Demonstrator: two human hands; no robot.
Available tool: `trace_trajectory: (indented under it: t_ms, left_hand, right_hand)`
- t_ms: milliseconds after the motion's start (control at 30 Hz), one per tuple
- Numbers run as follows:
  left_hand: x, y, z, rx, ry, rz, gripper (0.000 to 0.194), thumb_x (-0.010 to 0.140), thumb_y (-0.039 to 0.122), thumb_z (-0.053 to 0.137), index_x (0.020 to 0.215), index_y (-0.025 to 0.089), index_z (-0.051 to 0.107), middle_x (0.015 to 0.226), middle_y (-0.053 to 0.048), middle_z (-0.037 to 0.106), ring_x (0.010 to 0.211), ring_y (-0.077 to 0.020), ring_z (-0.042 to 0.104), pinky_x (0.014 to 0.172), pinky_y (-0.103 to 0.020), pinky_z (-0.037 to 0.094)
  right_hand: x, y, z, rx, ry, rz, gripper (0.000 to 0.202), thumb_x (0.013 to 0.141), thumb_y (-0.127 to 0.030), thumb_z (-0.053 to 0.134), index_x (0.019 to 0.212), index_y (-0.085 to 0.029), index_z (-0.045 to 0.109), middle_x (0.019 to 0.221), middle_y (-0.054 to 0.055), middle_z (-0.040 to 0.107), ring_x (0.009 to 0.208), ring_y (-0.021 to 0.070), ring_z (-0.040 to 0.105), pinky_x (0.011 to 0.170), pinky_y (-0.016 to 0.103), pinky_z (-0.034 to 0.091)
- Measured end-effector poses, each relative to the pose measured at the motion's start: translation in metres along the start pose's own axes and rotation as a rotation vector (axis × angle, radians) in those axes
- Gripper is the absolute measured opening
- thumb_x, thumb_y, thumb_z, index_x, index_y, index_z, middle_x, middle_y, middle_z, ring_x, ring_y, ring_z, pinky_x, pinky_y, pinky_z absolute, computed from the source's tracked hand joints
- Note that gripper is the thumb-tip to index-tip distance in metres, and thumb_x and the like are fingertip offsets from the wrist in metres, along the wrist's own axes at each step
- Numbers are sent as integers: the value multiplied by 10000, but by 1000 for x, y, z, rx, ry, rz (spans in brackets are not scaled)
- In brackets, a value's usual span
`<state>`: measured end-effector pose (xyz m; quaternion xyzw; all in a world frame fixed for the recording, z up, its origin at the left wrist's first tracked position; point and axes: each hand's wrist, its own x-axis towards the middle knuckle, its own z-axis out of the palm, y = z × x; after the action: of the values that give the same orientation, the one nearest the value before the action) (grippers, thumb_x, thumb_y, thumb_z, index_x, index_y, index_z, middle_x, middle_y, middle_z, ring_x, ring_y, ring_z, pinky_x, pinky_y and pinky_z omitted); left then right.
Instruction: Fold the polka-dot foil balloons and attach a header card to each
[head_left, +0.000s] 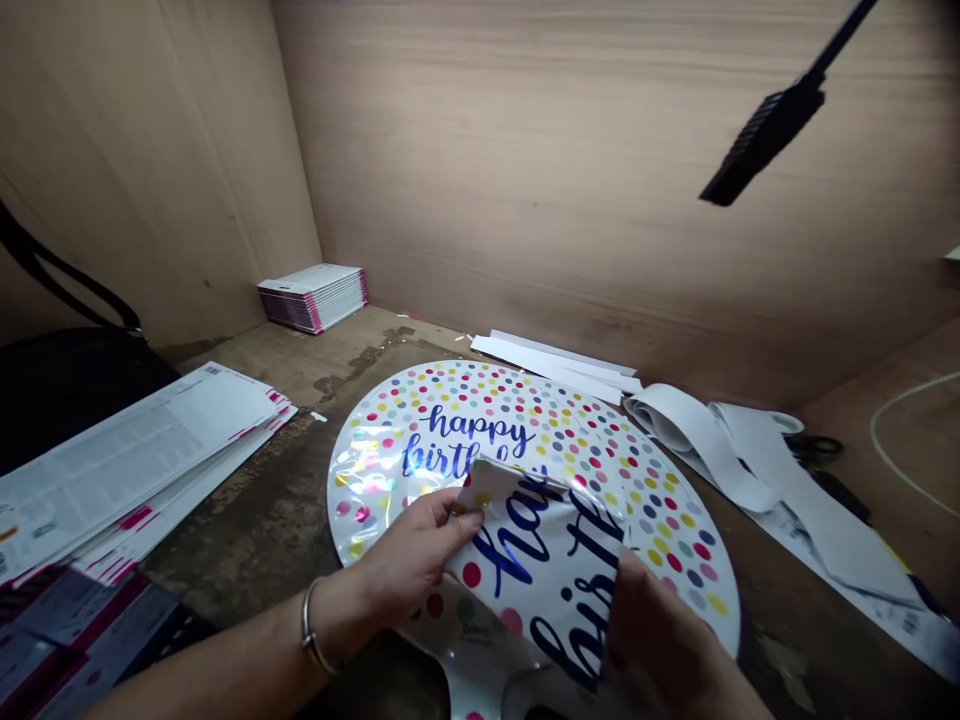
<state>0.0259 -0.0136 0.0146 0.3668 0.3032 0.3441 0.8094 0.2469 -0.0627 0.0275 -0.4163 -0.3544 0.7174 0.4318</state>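
Note:
A flat, round foil balloon (480, 385) with coloured dots and blue "happy birthday" lettering lies on the dark worktop, its neck toward me. Above it is a folded piece of the same printed foil balloon (551, 570), with large blue letters across it. My left hand (424, 550), a metal bangle on the wrist, pinches the folded balloon's left edge between thumb and fingers. At the opposite edge, my right hand (664, 625) grips the fold, its fingers partly hidden by the foil. Whether the folded part is separate from the balloon beneath, I cannot tell.
Printed white card sleeves (165, 440) lie left, near a black bag (67, 380). A bundle of pink-edged cards (315, 298) sits in the back corner. White paper strips (555, 365), a curled white band (817, 510) and scissors (821, 445) lie right. A black device (765, 140) hangs overhead.

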Motion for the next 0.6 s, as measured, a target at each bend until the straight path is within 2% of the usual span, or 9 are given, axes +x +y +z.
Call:
trace_trajectory:
  t_ms: [67, 167, 267, 333, 367, 433, 533, 600]
  left_hand:
    - [-5, -9, 2, -38, 27, 27, 367, 754, 376, 681, 1016, 135, 592, 849, -76, 677, 742, -195, 664, 711, -313, 518]
    - [-9, -12, -1, 91, 57, 43, 356, 785, 409, 634, 1000, 128, 596, 822, -65, 658, 738, -186, 649, 721, -310, 514]
    - [-12, 0, -9, 347, 95, 194, 358, 819, 345, 597, 1128, 169, 551, 916, -46, 621, 753, -140, 611, 717, -270, 502]
    - [-14, 16, -14, 540, 110, 333, 420, 816, 272, 599, 1221, 226, 499, 1022, -38, 576, 682, -90, 565, 629, -219, 482]
    - [-15, 24, -16, 627, 98, 381, 424, 813, 246, 597, 1225, 241, 499, 1039, -34, 562, 638, -71, 540, 584, -200, 463]
    - [-15, 41, -20, 768, 21, 399, 313, 815, 220, 589, 1127, 214, 570, 968, -24, 574, 589, -60, 508, 539, -185, 433]
    - [-12, 60, -24, 902, -114, 368, 124, 806, 206, 606, 919, 156, 614, 784, -3, 583, 626, -86, 528, 566, -186, 432]
    - [-10, 67, -27, 978, -174, 334, 100, 797, 212, 624, 868, 147, 595, 726, 11, 572, 620, -89, 521, 556, -181, 421]
  right_hand:
    - [-1, 12, 12, 114, 4, 43, 777, 541, -662, 707, 1190, -246, 602, 1112, 129, 678, 1075, 366, 591, 901, 506, 457]
    - [4, 23, 31, 146, 183, 87, 687, 573, -506, 774, 1179, -232, 604, 996, 117, 719, 971, 343, 648, 869, 499, 477]
    - [8, 25, 46, 110, 364, 49, 700, 628, -445, 765, 1252, -214, 548, 1017, 116, 714, 938, 328, 661, 849, 496, 496]
    - [6, 25, 50, 22, 430, 14, 705, 630, -470, 755, 1258, -226, 548, 1052, 105, 705, 951, 330, 654, 824, 485, 518]
    - [4, 26, 49, -46, 458, 3, 686, 628, -483, 750, 1239, -230, 568, 1064, 100, 701, 973, 334, 645, 819, 478, 525]
    - [-1, 29, 45, -187, 514, -25, 634, 625, -495, 745, 1186, -227, 615, 1087, 94, 693, 1031, 342, 616, 832, 465, 527]
    - [-6, 33, 41, -311, 601, -59, 580, 622, -507, 743, 1119, -219, 657, 1109, 84, 684, 1091, 341, 579, 880, 447, 506]
    - [-8, 34, 42, -333, 612, -68, 555, 617, -515, 744, 1076, -210, 677, 1091, 81, 691, 1085, 334, 580, 897, 437, 494]
